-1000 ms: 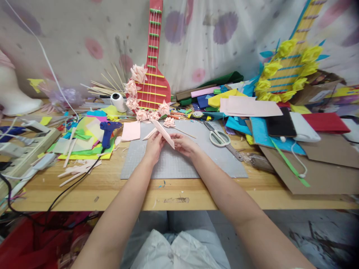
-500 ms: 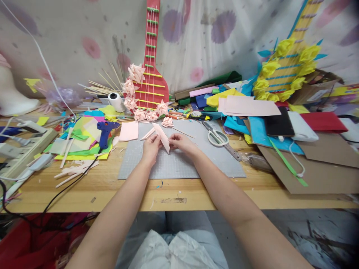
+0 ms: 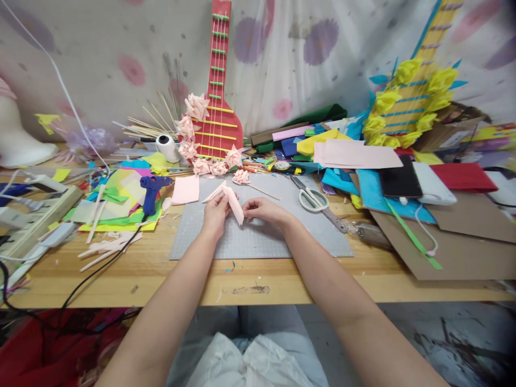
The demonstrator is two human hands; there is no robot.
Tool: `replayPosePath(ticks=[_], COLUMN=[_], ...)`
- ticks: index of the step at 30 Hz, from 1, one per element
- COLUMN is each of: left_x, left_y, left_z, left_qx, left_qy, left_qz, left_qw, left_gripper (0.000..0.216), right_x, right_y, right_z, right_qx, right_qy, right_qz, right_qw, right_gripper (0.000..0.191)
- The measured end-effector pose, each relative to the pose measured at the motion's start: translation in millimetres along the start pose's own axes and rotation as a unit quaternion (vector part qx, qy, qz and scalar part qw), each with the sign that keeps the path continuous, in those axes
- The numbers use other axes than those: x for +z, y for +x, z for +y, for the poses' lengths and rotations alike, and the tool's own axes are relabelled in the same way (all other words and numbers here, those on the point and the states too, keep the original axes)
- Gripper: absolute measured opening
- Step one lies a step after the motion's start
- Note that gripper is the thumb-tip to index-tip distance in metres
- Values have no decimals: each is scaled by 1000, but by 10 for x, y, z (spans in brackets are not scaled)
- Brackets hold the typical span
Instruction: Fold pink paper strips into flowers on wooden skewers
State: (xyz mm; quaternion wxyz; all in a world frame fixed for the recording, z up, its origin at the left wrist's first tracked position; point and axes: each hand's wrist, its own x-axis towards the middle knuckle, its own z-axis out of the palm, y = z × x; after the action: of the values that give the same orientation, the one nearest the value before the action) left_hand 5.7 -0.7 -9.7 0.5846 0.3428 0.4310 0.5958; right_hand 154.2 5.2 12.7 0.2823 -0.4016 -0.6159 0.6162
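A strip of folded pale pink paper (image 3: 234, 205) stands tilted above the grey cutting mat (image 3: 266, 239). My left hand (image 3: 216, 214) pinches its left side, fingers closed. My right hand (image 3: 264, 210) has its fingertips closed on the paper's lower right edge. Just behind my left hand, more folded pink paper (image 3: 215, 192) lies on the mat. A pink paper flower (image 3: 241, 177) rests behind the hands, with a thin stick (image 3: 264, 192) running from it. A pink paper square (image 3: 185, 190) lies to the left.
A blue glue gun (image 3: 153, 193) rests on coloured paper at left, its cord crossing the table. Scissors (image 3: 313, 200) and a metal ruler (image 3: 334, 219) lie right of my hands. A red paper-flowered instrument (image 3: 220, 126) stands behind; cardboard (image 3: 451, 247) covers the right side.
The pink paper has tilted, its upper end dropping slightly and showing a fold. My right hand has shifted slightly down along its edge. My left hand has stayed nearly in place.
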Motion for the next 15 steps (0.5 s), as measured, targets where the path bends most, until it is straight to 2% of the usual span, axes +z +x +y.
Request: replayPosePath(ticks=[9,15], left_x=[1,41], left_y=[-2,-25], left_z=[0,49], left_qx=[-7,-1], left_qy=[2,-18], left_qz=[-14,12], left_qw=[1000,1000], left_gripper=[26,25], right_x=[-21,29], right_y=[41,49], right_z=[84,61], right_qx=[-7,-25], right_qy=[-21,-17], right_qz=[-10,43], right_qw=[1000,999], right_gripper=[9,20])
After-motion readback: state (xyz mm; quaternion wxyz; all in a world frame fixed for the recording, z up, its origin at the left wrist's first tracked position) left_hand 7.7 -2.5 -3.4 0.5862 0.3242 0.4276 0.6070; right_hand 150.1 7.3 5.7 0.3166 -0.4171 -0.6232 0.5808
